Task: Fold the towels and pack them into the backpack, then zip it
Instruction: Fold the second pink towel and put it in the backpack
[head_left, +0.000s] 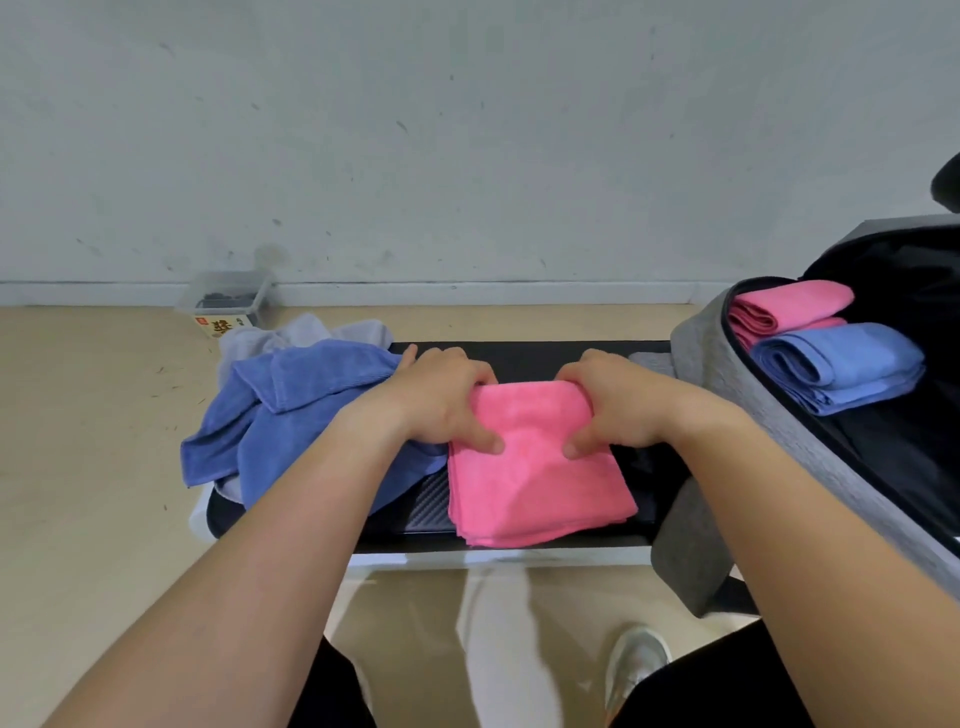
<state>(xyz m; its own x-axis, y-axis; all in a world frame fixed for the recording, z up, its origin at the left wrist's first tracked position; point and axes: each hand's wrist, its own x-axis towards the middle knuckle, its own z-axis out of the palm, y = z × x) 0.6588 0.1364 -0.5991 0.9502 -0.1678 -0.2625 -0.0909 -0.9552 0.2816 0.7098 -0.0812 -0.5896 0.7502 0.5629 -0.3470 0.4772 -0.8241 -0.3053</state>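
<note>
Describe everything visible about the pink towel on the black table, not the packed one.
The pink towel is soft, fuzzy-looking cloth, folded into a layered rectangle lying flat on the black table. The left hand and right hand hold its far corners, thumbs on top. Its left edge touches the blue towel.

Folded pink towel (540, 467) lies flat, a neat rectangle on the black table (530, 358). Blue towel (291, 415) lies crumpled just left of it, over a grey towel (306, 332). On the right the grey backpack (753, 395) gapes open, with the packed pink towel (789, 306) and packed blue towel (841, 364) folded inside.
</note>
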